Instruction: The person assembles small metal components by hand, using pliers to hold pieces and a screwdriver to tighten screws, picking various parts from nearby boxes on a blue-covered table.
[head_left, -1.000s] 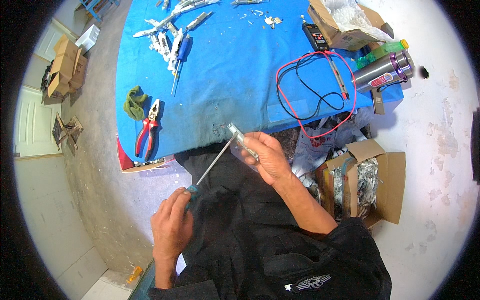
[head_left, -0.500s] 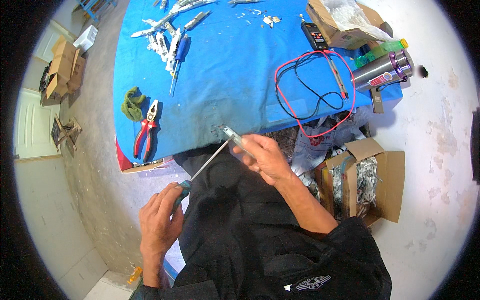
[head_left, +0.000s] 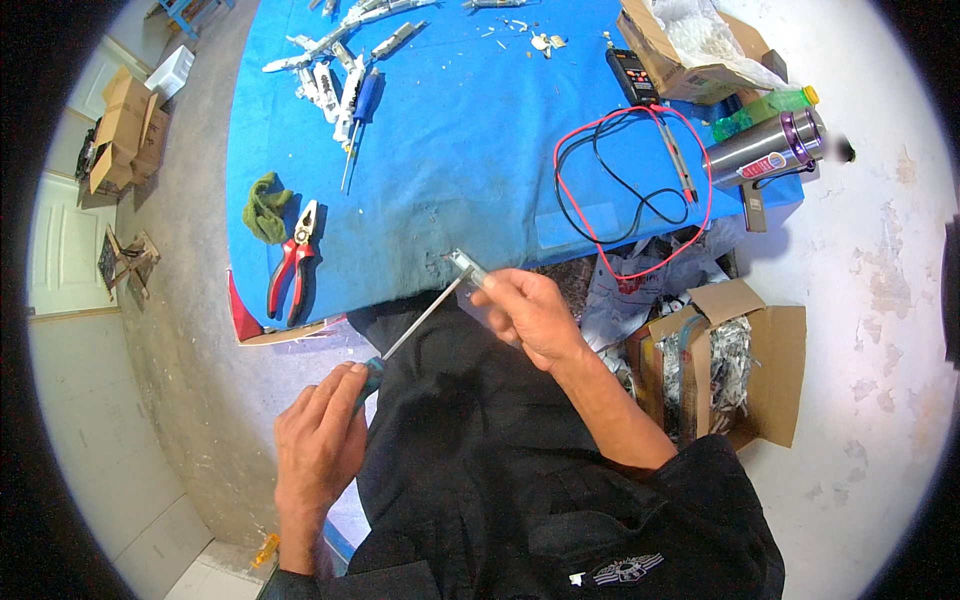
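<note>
My left hand (head_left: pixel 322 430) is closed round the teal handle of a screwdriver (head_left: pixel 425 322). Its long metal shaft slants up to the right, and its tip meets a small silver-grey metal part (head_left: pixel 468 269) at the near edge of the blue-covered table (head_left: pixel 450 120). My right hand (head_left: pixel 528 312) grips that part between thumb and fingers; its lower end is hidden in the hand. To the left on the cloth lie red-and-black pliers (head_left: pixel 293 265), jaws pointing away, with a crumpled green cloth (head_left: pixel 266 208) beside them.
Farther back lie several white and metal parts (head_left: pixel 325 85) and a blue screwdriver (head_left: pixel 362 105). At right are a black multimeter (head_left: pixel 630 75) with looped red and black leads, a steel flask (head_left: pixel 760 150) and a green bottle (head_left: pixel 765 112). An open cardboard box (head_left: pixel 775 370) stands below the table's right side.
The screwdriver's handle and my left hand have shifted very slightly. My right hand keeps its grip on the metal part in nearly the same place.
</note>
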